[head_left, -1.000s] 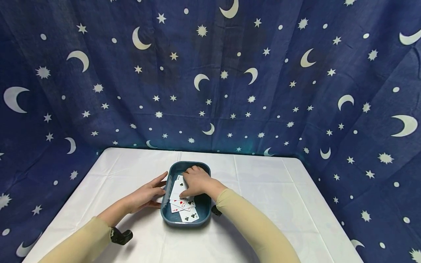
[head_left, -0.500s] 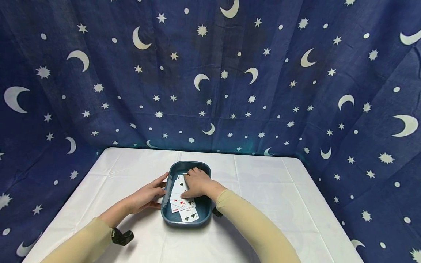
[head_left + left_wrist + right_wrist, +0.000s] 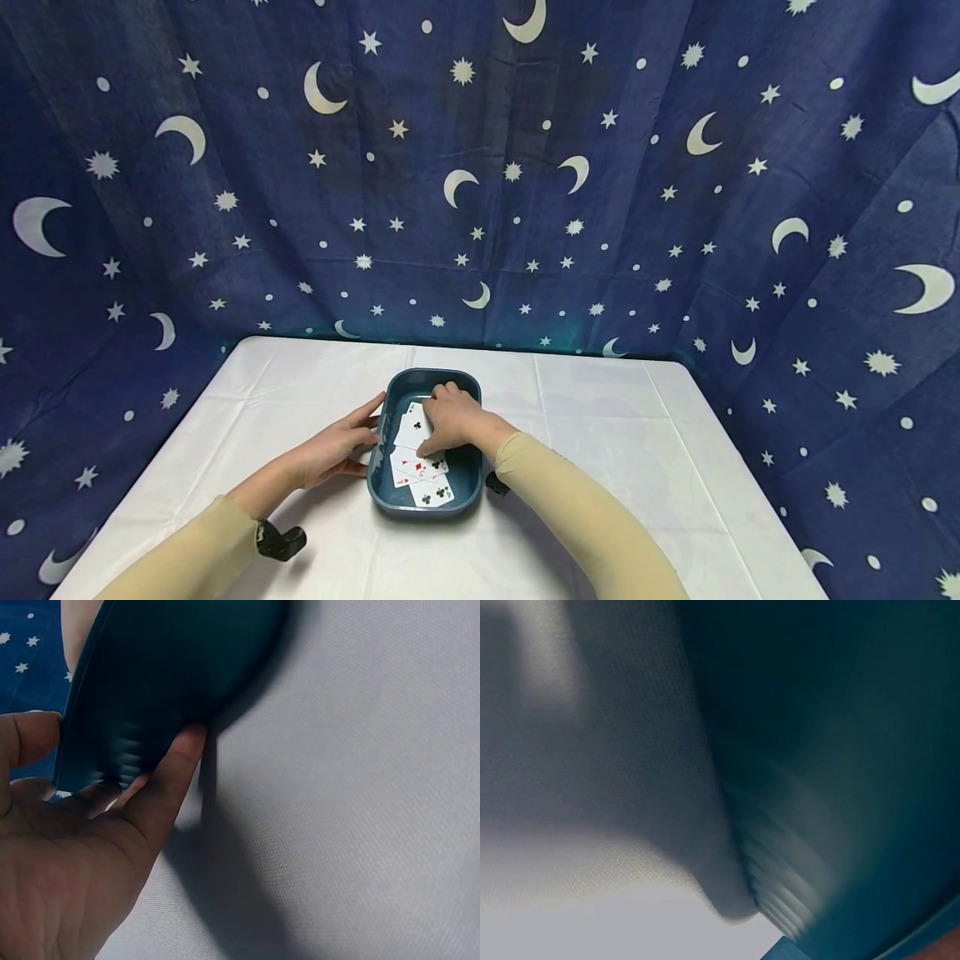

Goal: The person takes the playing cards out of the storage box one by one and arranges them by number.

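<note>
A dark blue-green plastic tray (image 3: 472, 492) with rounded corners stands on the white-covered table. In it, several playing cards (image 3: 416, 467) lie face up and overlapping, clubs and red suits among them. My right hand (image 3: 450, 417) reaches over the tray's right wall and rests on the cards, thumb toward the near end and fingers toward the far end. It hides part of the cards. My left hand (image 3: 333, 450) is at the tray's left side; in the left wrist view, its spread fingers (image 3: 169, 780) touch the tray's outer wall (image 3: 150, 697).
White cloth (image 3: 600, 467) covers the table around the tray. A dark blue curtain (image 3: 480, 167) with moons and stars hangs behind and at both sides. The right wrist view shows mostly the tray's outer wall (image 3: 832, 772) beside the shadowed cloth.
My right hand has shifted slightly to the right within the tray. The upper cards beneath it have slid a little right and toward me. My left hand and the tray stay nearly still.
</note>
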`<state>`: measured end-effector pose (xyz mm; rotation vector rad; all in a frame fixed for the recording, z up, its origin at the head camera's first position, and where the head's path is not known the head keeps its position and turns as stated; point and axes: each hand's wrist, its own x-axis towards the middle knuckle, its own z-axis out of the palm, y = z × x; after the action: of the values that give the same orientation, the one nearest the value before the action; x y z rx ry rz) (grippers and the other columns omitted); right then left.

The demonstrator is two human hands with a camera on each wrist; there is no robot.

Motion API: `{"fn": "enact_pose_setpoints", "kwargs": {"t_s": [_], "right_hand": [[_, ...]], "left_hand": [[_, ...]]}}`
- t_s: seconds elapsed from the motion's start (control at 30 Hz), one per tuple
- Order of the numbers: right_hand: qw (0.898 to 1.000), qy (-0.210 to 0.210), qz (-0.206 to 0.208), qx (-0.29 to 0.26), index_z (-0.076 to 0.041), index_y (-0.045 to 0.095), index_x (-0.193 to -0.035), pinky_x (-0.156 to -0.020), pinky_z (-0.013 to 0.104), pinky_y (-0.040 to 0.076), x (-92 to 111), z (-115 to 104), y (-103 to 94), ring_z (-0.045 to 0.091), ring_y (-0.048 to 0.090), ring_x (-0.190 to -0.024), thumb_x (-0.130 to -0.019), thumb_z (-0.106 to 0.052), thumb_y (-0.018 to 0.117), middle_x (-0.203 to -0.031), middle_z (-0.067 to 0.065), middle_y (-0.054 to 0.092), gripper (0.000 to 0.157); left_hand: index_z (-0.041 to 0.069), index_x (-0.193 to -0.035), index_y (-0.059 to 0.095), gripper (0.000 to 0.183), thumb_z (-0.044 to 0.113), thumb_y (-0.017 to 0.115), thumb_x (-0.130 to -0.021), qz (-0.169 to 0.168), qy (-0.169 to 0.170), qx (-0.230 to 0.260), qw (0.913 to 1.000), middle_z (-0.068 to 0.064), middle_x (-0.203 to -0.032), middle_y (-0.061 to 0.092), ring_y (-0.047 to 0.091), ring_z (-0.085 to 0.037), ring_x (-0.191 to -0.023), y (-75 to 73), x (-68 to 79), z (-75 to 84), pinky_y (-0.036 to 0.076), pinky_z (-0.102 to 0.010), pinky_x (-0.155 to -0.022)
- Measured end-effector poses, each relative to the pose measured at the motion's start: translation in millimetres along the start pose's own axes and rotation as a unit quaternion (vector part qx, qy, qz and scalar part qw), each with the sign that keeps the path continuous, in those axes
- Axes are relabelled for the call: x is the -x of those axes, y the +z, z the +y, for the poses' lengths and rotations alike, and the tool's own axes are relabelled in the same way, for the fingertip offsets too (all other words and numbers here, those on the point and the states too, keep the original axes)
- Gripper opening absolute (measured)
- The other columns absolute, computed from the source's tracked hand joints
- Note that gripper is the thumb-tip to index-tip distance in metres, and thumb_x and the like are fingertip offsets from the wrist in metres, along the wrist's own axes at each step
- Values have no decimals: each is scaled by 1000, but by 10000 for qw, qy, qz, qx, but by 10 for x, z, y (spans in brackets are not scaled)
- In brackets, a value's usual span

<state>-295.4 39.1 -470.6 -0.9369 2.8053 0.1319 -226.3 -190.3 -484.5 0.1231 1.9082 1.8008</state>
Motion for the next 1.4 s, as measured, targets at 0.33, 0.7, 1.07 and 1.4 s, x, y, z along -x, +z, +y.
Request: {"fn": "enact_pose_setpoints", "kwargs": {"t_s": [0.33,0.7,1.07,1.4], "right_hand": [[9987,-255,357,-252,-19,59,-141,-101,40,42,114,49,-114,21,45,-118,-76,-63,80,-133,4,54,81],[9934,-430,790,-708,-15,51,-150,-107,41,39,479,324,-418,22,42,-126,-76,-54,81,-139,5,52,89],[9834,-254,1110,-1410,-19,50,-151,-106,45,38,755,823,-546,25,40,-127,-73,-47,83,-142,5,48,89],[9791,138,1219,-1620,-13,48,-152,-107,48,39,1003,1253,-491,29,40,-129,-71,-42,85,-140,10,50,94]], "left_hand": [[30,-166,8,83,8,49,-97,49,-55,-8,10000,-24,-167,13,57,-33,-116,14,-23,-10,56,-48,-83],[29,-166,11,83,8,50,-95,245,-93,-63,9996,-24,-167,15,54,-35,-119,29,-27,1,55,-47,-80],[31,-166,15,81,9,50,-97,376,-144,-4,9992,-22,-167,19,57,-34,-117,12,-33,-19,56,-47,-81],[29,-166,13,82,7,50,-96,212,-63,84,9997,-22,-166,19,59,-32,-110,3,-49,-14,56,-46,-79]]}}
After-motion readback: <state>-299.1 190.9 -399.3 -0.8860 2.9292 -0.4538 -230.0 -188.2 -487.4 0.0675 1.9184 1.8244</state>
